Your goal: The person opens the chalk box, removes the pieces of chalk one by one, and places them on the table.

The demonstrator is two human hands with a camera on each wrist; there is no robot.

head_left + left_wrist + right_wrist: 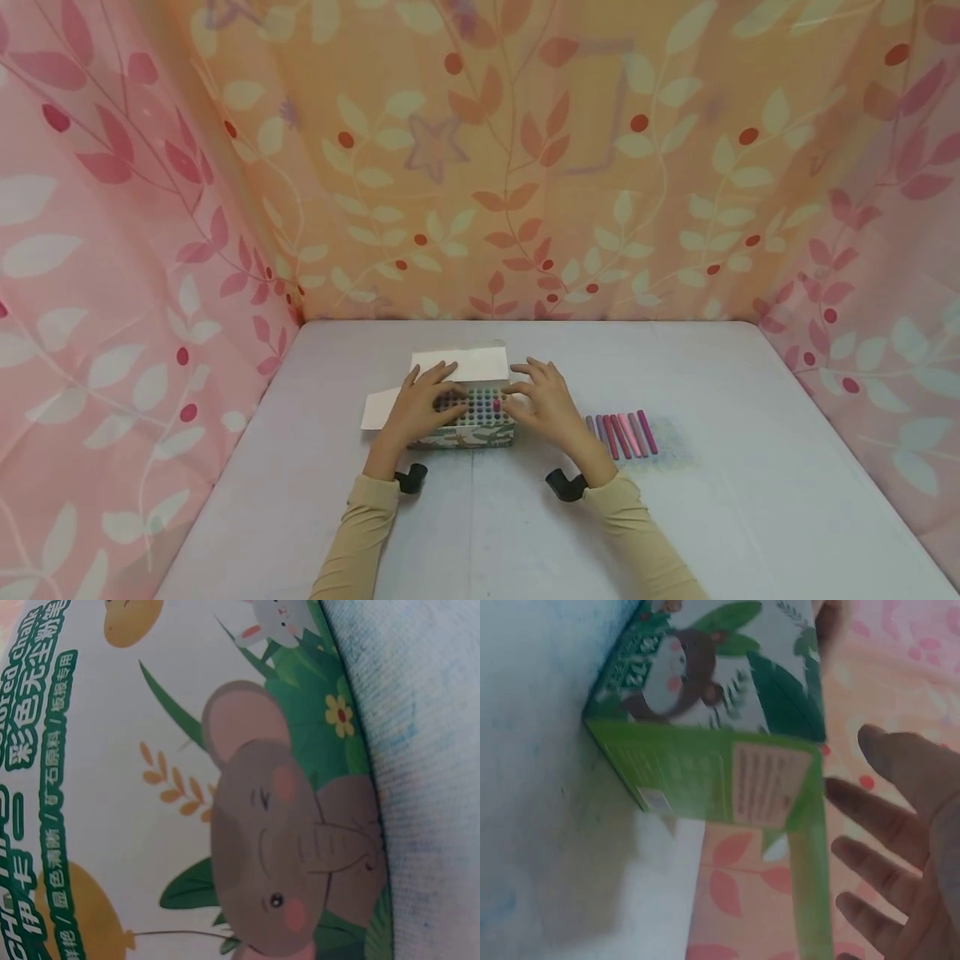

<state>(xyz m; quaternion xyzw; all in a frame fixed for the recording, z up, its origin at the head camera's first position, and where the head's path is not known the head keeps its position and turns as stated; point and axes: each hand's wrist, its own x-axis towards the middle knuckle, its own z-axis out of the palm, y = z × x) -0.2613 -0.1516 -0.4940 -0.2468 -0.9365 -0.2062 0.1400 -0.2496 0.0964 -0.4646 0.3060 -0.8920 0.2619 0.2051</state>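
A chalk box (465,437) printed with animals stands on the table, its white lid (468,364) folded back. Rows of coloured chalk ends fill it, and one pink chalk stick (497,405) stands higher than the others near the right side. Over the left part of the box is my left hand (418,407), thumb and forefinger apart above the chalks; whether they touch any is unclear. My right hand (550,406) hovers at the box's right edge, fingers spread, holding nothing. In the right wrist view its fingers (881,817) appear beside the green end of the box.
Several pink, red and purple chalk sticks (621,436) lie side by side right of my right hand, near a bluish smudge on the white table (720,500). A white side flap (378,410) sticks out at the box's left. Patterned curtains (480,167) enclose the table's back and sides.
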